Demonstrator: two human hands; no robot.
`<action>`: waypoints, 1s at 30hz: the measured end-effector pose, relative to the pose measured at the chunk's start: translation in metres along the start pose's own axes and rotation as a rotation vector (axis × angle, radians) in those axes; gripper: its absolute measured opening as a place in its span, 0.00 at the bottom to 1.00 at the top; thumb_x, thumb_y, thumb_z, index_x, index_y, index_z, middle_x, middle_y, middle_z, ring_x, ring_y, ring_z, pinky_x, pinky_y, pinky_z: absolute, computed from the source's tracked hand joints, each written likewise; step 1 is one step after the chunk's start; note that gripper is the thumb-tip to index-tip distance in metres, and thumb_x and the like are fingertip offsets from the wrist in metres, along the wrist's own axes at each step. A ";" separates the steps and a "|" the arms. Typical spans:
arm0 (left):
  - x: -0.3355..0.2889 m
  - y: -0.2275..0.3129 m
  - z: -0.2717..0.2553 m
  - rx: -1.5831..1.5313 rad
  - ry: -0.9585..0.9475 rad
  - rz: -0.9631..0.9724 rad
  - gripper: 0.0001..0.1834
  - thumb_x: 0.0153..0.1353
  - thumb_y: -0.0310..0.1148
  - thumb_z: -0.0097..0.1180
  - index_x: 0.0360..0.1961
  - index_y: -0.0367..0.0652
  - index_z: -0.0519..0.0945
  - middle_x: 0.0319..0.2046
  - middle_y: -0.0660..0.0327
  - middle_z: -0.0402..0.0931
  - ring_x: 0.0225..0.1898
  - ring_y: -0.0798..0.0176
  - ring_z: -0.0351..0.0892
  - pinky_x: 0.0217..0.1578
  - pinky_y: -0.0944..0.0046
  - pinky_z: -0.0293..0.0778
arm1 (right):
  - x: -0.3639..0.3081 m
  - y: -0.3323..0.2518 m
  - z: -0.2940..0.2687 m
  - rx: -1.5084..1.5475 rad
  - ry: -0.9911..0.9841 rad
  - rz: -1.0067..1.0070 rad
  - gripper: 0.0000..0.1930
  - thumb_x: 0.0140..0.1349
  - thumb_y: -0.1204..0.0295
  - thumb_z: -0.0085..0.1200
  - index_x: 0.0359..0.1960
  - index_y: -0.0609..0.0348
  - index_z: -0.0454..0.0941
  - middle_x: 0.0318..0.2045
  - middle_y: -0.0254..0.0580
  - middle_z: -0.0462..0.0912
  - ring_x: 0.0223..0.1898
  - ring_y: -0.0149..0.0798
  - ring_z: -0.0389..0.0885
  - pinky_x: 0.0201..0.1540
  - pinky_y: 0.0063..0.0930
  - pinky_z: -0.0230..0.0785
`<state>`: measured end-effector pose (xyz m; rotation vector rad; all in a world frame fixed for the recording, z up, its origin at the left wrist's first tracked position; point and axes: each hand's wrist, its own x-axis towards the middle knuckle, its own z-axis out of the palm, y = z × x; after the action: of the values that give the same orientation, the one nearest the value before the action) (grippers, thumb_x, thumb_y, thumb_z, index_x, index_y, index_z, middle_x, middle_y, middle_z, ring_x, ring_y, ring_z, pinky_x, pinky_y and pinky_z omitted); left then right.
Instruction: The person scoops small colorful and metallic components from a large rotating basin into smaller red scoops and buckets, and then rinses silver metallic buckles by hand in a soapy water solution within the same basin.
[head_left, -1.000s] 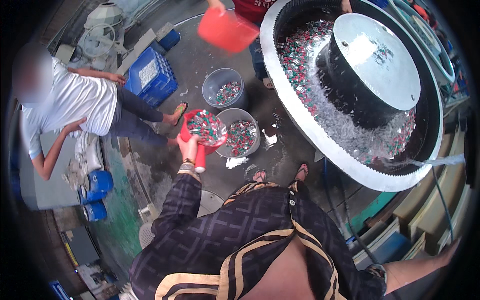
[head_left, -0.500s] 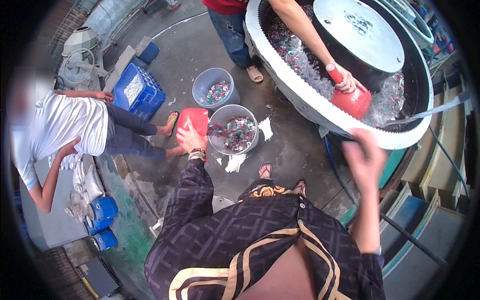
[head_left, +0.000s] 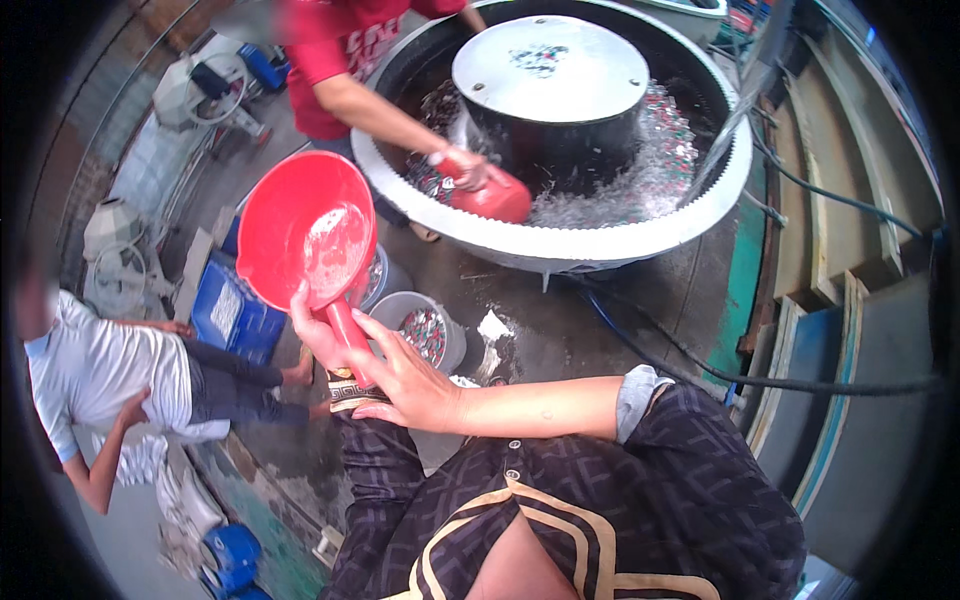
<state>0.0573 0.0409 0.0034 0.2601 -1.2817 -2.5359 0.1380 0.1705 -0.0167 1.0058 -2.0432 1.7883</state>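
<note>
A red plastic dipper (head_left: 300, 235) is raised in front of me at the left, its bowl tipped so that the wet inside shows. No pieces can be made out in the bowl. My left hand (head_left: 322, 335) grips it where the handle joins the bowl. Across my body reaches my right hand (head_left: 410, 378), its fingers closing around the lower handle. Below the dipper stands a whitish bucket (head_left: 455, 345) holding small red, green and silvery pieces. Another bucket (head_left: 395, 275) is partly hidden behind the dipper.
A large round tub (head_left: 600, 240) with water and small pieces stands ahead, a white-lidded drum (head_left: 550, 70) in its middle. There a co-worker in red holds another red dipper (head_left: 495, 200). A person in white stands left, near a blue crate (head_left: 255, 325). A dark hose (head_left: 800, 383) runs right.
My left hand has lifted the dipper from pouring pieces into the bucket. My right hand has come across from the right onto its handle. The view has shifted.
</note>
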 end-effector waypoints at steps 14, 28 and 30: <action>0.035 -0.051 0.236 -0.015 -0.516 -0.276 0.30 0.54 0.42 0.46 0.58 0.43 0.60 0.54 0.50 0.65 0.48 0.43 0.73 0.36 0.41 0.77 | -0.025 -0.076 -0.096 0.063 0.481 0.247 0.11 0.61 0.69 0.50 0.37 0.63 0.65 0.24 0.45 0.74 0.26 0.43 0.75 0.33 0.31 0.67; -0.021 -0.176 0.290 0.847 -0.509 0.531 0.53 0.39 0.37 0.70 0.60 0.32 0.47 0.53 0.40 0.64 0.53 0.52 0.69 0.54 0.62 0.65 | 0.026 -0.124 -0.137 -0.610 0.171 0.044 0.15 0.54 0.65 0.54 0.19 0.64 0.72 0.12 0.52 0.72 0.19 0.56 0.76 0.26 0.45 0.67; 0.020 -0.171 0.278 0.671 -0.519 0.368 0.56 0.36 0.39 0.69 0.63 0.35 0.47 0.53 0.36 0.64 0.55 0.42 0.67 0.57 0.52 0.62 | 0.000 -0.130 -0.123 -0.483 0.274 -0.098 0.13 0.55 0.65 0.54 0.27 0.64 0.72 0.12 0.51 0.71 0.17 0.58 0.74 0.23 0.44 0.67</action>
<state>-0.0705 0.3404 0.0283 -0.4948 -2.1171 -1.8457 0.1889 0.2853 0.1108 0.6629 -2.0600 1.2134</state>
